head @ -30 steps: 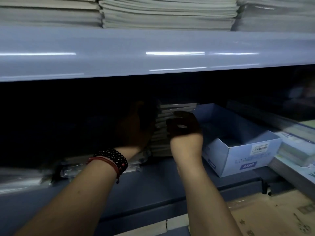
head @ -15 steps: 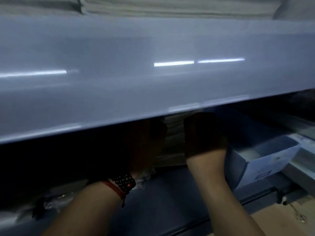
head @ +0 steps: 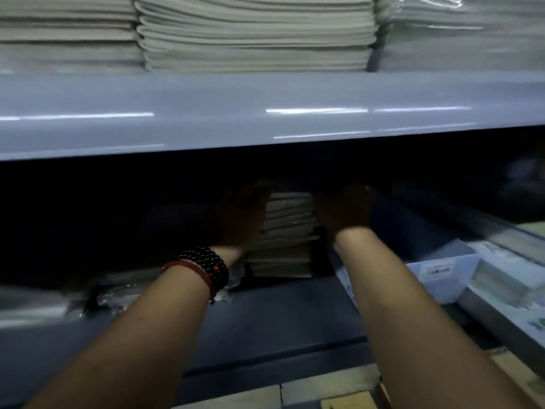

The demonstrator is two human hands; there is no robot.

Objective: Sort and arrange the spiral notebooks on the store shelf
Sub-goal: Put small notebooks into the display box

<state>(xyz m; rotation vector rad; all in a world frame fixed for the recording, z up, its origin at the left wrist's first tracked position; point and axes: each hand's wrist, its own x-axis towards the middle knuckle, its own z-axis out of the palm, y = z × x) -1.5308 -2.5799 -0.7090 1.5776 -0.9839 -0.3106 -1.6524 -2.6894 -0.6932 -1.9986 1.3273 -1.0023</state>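
- left hand (head: pixel 241 216) is reaching in under the upper shelf (head: pixel 265 113) and sitting right against the left side of the notebook stack (head: pixel 284 231). It's so dark in there that I can't tell if the fingers are curling round anything or just lying flat.
- right hand (head: pixel 343 215) is doing the same on the stack's right side, touching it or very nearly. Same problem: honestly can't tell how open it is or whether it's got hold of anything.
- the stack is sitting between the two hands, toward the back of the lower shelf (head: pixel 265 314), with the notebooks lying flat.
- left wrist is wearing dark beaded bracelets (head: pixel 208 261) plus a red cord (head: pixel 191 268).
- just right of the right forearm, a blue open-topped box (head: pixel 442 270) is sitting on the same shelf, white label facing out.
- left of the left arm, something plastic-wrapped (head: pixel 118 293) is lying there, too blurry to say what.
- the upper shelf is running across above both hands, carrying three pale stacks (head: pixel 256 33) side by side.
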